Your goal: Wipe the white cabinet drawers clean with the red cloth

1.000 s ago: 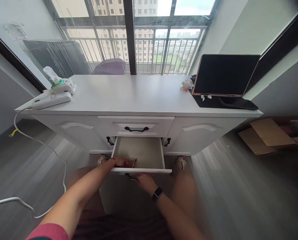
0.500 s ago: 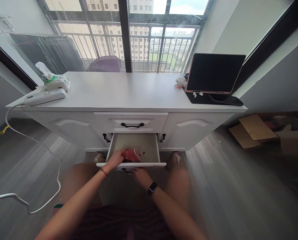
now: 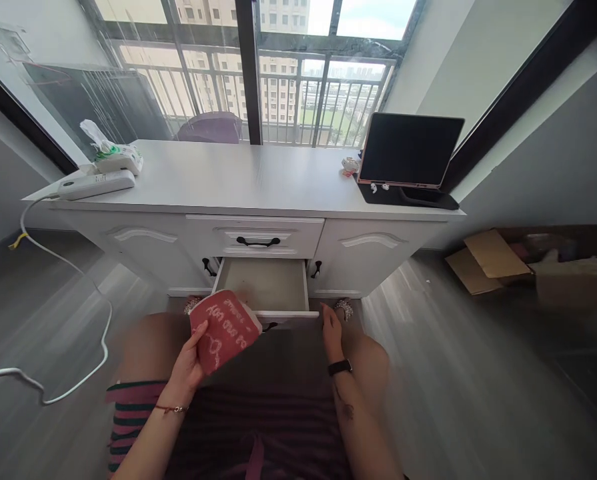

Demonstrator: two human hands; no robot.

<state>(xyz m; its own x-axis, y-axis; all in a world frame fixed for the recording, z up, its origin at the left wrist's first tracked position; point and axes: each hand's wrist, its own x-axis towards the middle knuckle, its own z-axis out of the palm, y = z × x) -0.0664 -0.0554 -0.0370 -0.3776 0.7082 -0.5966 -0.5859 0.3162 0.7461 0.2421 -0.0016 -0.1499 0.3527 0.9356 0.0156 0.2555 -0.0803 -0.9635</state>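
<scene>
My left hand [image 3: 191,360] is closed on a flat red piece with white lettering [image 3: 228,330], its thumb lying over the near side. A pale edge shows along its right side; whether it is folded cloth, a pouch or a booklet I cannot tell. It is held above my lap, at the front left of the pulled-out lower drawer [image 3: 263,283]. My right hand [image 3: 332,330] is beside the drawer's right front corner, fingers stretched forward and holding nothing. Below the drawer front, the black handle [image 3: 269,327] is partly hidden by the red piece.
The white cabinet [image 3: 238,170] carries a monitor [image 3: 411,150], white earbuds [image 3: 379,187], a tissue pack [image 3: 118,159] and a power strip [image 3: 97,185] with its cord trailing on the floor. An open cardboard box [image 3: 568,283] stands at right. My knees flank the drawer.
My left hand has lifted the red piece out of the drawer and toward me. My right hand has left the drawer front and moved right.
</scene>
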